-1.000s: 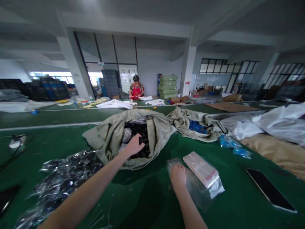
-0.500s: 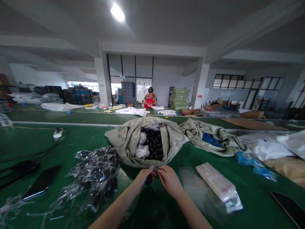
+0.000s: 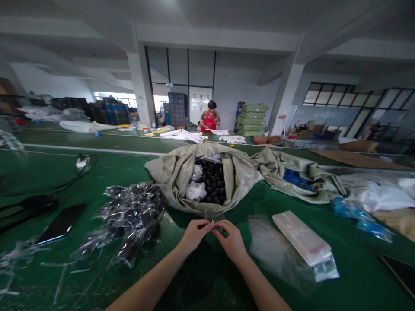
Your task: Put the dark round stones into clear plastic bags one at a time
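Note:
My left hand (image 3: 194, 234) and my right hand (image 3: 231, 239) meet fingertip to fingertip in front of the woven sack (image 3: 175, 181). Both pinch a small clear plastic bag (image 3: 212, 218), of which only a faint shiny bit shows beyond the fingers. Inside the sack's open mouth lie many black, rounded pieces (image 3: 212, 181) and crumpled clear plastic (image 3: 196, 191). Left of my hands is a heap of black pieces in clear wrappers (image 3: 132, 216). To the right lie loose clear bags (image 3: 272, 246) and a stack of flat clear bags (image 3: 303, 237).
A second sack (image 3: 275, 172) holds blue pieces (image 3: 296, 179), with blue wrapped pieces (image 3: 363, 218) nearby. A phone (image 3: 61, 222) lies at left, another dark flat device (image 3: 400, 274) at right. Across the table, a person in a red apron (image 3: 209, 121) stands by white material.
The dark rounded piece seen at my left hand is out of sight now. My fingertips have come together in a pinch. The camera view has tilted down.

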{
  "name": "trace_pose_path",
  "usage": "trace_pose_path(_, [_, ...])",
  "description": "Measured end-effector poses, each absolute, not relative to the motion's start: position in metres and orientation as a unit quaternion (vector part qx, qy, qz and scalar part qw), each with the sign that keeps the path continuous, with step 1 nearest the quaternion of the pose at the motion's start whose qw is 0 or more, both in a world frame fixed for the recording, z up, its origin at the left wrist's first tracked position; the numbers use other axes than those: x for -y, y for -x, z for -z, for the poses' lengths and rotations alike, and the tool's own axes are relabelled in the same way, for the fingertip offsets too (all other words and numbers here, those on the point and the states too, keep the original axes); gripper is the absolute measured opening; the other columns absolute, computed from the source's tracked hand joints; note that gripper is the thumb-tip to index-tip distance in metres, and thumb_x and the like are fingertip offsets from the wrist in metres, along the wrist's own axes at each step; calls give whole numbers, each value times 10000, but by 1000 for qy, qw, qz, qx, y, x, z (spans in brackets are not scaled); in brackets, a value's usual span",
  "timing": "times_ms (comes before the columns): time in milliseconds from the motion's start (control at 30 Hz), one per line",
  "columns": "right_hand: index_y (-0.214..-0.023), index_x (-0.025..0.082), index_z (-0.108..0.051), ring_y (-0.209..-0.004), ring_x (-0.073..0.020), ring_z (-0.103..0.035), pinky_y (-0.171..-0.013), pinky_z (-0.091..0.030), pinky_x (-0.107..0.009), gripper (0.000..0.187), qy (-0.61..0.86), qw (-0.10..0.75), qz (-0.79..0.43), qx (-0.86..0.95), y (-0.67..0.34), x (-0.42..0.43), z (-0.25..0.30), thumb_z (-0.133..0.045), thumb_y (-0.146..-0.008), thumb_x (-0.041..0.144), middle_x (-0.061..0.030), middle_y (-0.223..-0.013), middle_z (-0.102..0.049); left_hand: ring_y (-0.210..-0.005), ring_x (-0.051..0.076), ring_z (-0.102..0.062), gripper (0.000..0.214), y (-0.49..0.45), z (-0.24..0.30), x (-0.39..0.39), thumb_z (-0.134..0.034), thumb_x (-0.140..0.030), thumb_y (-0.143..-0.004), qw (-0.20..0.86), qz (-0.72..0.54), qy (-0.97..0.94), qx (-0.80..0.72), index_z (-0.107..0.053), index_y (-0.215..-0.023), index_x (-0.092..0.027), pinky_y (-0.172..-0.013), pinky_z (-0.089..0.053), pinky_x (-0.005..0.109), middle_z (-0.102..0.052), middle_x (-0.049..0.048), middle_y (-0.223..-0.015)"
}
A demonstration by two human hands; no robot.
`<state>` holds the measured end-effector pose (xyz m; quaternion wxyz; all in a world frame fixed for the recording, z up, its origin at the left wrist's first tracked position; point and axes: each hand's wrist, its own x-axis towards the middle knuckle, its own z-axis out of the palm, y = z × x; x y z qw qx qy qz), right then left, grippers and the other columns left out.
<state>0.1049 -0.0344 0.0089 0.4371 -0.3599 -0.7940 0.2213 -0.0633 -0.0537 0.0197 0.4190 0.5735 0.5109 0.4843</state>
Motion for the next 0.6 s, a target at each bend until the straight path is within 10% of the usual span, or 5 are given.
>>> trace_pose_path(600, [-987,174,-594,-868,-224,-569,-806,-472,-364,173,444,465,-144,752,-98,51,-14,-578,-849,278,-101,-937,-621,-852,209,-661,154,53,-27,73,-571,-286,-841,199,-475,-656,-552,-701,-794,-220,-823,-513,338,-723,70,-894])
